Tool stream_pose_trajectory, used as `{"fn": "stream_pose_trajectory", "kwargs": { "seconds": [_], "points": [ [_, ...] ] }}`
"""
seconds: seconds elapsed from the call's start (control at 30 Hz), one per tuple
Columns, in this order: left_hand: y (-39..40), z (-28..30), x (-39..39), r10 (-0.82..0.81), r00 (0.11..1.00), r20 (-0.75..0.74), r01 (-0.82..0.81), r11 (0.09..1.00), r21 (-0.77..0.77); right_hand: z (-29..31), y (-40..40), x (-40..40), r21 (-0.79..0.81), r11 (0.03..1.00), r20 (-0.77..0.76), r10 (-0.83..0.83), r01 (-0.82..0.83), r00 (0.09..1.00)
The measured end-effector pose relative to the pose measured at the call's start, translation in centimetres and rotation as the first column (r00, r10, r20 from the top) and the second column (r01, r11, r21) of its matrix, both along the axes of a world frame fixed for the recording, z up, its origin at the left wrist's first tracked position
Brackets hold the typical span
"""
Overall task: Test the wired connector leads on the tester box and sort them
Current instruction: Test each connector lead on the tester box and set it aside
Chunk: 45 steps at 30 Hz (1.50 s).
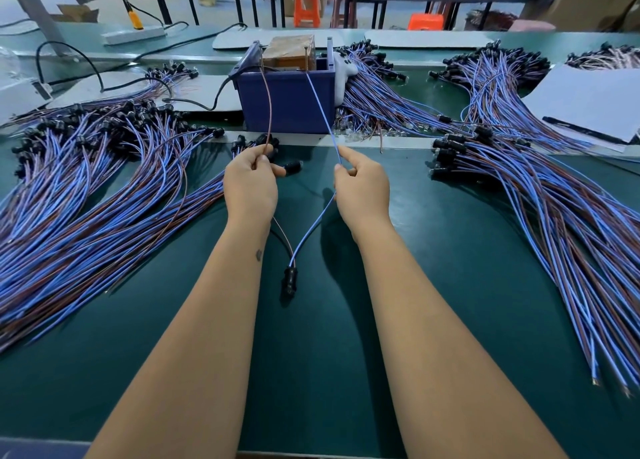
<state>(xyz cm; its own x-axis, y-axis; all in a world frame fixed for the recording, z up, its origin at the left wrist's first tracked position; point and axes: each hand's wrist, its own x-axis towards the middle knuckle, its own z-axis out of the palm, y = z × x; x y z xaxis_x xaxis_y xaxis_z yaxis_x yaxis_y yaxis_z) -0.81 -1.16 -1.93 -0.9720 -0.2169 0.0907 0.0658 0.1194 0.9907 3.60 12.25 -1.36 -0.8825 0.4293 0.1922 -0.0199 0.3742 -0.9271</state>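
Bench (450,285): dark green mat, running the whole width of the view.

Left heap (86,188): blue and brown leads with black plugs, fanned across the mat on the person's left, plugs toward the far side.

Right heap (554,195): same kind of leads, spread from the far right down toward the near edge, bare tips nearest.

Far heap (377,91): more leads lying just right of the box.

Box (287,102): blue bin at the centre far side of the mat, a tan block (289,51) inside it, upright metal posts at its top, a black cable (194,103) leading off to its left.

White sheets (588,102): stacked at the far right, partly over the leads.

Power strip (133,35): white, far left, an orange plug in it.

Left hand (251,185): fingers curled, thumb and forefinger pinching the brown wire (269,112), which rises to the box's left post.

Right hand (362,185): thumb and forefinger pinching the blue wire (320,108), which runs taut to the right post.

Lead under test: both wires drop between the forearms and meet at one black plug (290,280), lying on the mat near the left forearm.

Loose plugs (273,147): a few black ones just beyond the left hand.
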Motion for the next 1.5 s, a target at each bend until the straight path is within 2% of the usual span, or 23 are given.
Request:
{"fn": "stream_pose_trajectory", "kwargs": {
  "seconds": [0.57,1.5],
  "points": [
    [0.03,-0.32,-0.18,-0.007,1.0,-0.011,0.007,1.0,-0.016,-0.3,0.02,-0.34,0.019,1.0,-0.009,-0.008,0.008,1.0],
    [0.06,0.32,0.63,-0.025,1.0,-0.012,0.025,1.0,-0.016,0.01,-0.2,-0.18,-0.081,0.995,-0.03,-0.058,0.055,0.998]
  ]
}}
